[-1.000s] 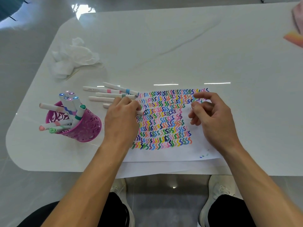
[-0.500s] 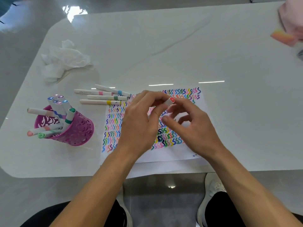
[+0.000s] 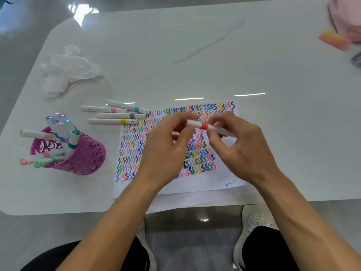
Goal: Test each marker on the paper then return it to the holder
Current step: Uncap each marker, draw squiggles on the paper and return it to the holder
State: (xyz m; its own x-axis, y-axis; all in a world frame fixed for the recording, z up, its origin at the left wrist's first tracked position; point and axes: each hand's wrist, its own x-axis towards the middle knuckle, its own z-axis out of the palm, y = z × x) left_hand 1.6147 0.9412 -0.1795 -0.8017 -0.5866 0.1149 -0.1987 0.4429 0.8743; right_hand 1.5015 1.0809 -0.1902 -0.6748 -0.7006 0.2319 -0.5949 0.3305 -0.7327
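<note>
Item: red-banded marker [image 3: 204, 125], white barrel.

Change from half a second earlier: then it pointed end-on at the camera with its red cap tip showing and the two hands bunched together. Now it lay crosswise, the red band in plain view and the hands drawn slightly apart. A second earlier the left hand [image 3: 166, 151] had been down at the paper's left edge by the loose markers.

Pose: both forearms came in over the near edge of the tabletop [image 3: 214, 55] and met above the far half of the paper [image 3: 205, 182]. The marker was lifted off the sheet.

Left hand: fingers curled, thumb and fingertips pinching the marker's left end.

Right hand [image 3: 242, 151]: thumb and forefinger pinching the barrel just right of the red band, the other fingers curled loosely beneath.

Paper: covered in coloured squiggles, lying at the near edge.

Loose markers [image 3: 117, 115]: four, lying just beside the paper's far-left corner.

Holder [image 3: 88, 153]: magenta, near the left edge, with several markers [image 3: 62, 130] in it.

Crumpled tissue [image 3: 64, 73]: toward the far-left corner.
</note>
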